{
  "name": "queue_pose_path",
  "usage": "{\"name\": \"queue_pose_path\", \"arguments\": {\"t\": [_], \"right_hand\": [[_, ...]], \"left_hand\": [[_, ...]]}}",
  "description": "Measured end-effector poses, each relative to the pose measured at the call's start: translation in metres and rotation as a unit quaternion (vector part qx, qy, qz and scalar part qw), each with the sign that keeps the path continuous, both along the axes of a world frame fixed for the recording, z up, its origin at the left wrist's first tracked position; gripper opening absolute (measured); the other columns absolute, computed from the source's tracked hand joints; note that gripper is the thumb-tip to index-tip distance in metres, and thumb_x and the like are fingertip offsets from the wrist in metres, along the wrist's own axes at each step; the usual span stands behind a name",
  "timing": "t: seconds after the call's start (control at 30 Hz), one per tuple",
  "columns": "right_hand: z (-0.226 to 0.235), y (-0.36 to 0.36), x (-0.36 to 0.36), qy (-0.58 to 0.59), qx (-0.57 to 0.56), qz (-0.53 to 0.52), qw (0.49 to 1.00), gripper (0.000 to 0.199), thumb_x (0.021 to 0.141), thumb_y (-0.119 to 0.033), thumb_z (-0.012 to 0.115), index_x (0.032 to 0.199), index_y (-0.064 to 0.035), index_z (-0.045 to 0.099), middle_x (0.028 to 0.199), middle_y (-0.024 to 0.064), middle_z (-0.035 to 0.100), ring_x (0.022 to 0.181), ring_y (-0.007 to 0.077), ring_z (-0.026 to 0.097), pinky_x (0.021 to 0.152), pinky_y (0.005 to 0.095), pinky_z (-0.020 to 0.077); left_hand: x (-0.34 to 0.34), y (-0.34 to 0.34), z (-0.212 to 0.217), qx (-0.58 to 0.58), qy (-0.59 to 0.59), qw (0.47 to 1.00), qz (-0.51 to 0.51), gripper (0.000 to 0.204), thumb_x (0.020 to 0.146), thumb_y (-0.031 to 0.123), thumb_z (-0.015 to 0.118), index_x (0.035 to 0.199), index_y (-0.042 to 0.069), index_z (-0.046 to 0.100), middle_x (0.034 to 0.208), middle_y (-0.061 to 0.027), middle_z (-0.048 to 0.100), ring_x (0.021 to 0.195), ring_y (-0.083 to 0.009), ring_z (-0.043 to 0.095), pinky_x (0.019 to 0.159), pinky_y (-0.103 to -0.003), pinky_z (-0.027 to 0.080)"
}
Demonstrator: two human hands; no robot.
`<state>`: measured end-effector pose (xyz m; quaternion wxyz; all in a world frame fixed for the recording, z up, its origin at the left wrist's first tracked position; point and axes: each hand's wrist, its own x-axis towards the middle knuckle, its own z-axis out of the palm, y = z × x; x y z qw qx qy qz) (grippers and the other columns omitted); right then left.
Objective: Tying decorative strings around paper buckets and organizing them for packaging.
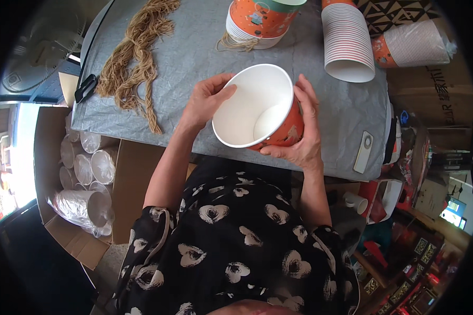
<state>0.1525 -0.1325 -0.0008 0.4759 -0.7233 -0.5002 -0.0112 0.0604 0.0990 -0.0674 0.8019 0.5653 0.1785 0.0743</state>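
I hold a large orange paper cup (257,107) with a white inside, tilted so its mouth faces me, just above the near edge of the grey-covered table (194,47). My right hand (299,134) grips its outer wall from the right and below. My left hand (205,100) rests on the rim at the left, thumb reaching inside. The cup looks empty.
A bundle of tan twine (136,52) lies on the table's left, with a black tool (85,88) beside it. Stacks of orange cups (347,42) (260,18) (412,44) stand at the back. A white remote-like device (363,152) lies right. A cardboard box with wrapped cups (84,184) sits lower left.
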Motion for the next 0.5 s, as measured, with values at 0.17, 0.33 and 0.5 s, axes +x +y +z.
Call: {"name": "queue_pose_path", "arguments": {"t": [0.17,0.33,0.5], "right_hand": [[0.002,0.008,-0.009,0.031,0.042,0.031,0.998,0.124,0.054,-0.052,0.098,0.154,-0.0079,0.041,0.163,0.0272,0.024,0.148,0.0428,0.034,0.117,0.0531,0.0375],[0.012,0.007,-0.011,0.03,-0.038,0.064,0.997,0.121,0.051,-0.041,0.101,0.153,-0.0146,0.042,0.162,0.0278,0.026,0.147,0.0456,0.036,0.117,0.0535,0.0383],[0.001,0.005,-0.017,0.055,-0.021,0.069,0.996,0.114,0.052,-0.04,0.101,0.148,-0.0146,0.044,0.162,0.0269,0.028,0.146,0.0451,0.036,0.116,0.0534,0.0387]], "left_hand": [[-0.004,0.002,-0.004,0.007,-0.007,1.0,-0.001,0.036,0.1,0.016,0.07,0.132,-0.001,0.066,0.11,-0.0067,0.075,0.09,-0.0093,0.069,0.077,-0.026,0.057],[-0.005,-0.002,-0.002,0.023,0.012,1.0,0.004,0.034,0.099,0.018,0.07,0.128,0.0,0.068,0.108,-0.0066,0.075,0.089,-0.0092,0.069,0.077,-0.026,0.057],[-0.004,-0.008,0.002,0.037,0.02,0.999,0.025,0.03,0.098,0.014,0.07,0.123,-0.001,0.071,0.103,-0.0057,0.075,0.085,-0.0086,0.068,0.073,-0.026,0.056]]}}
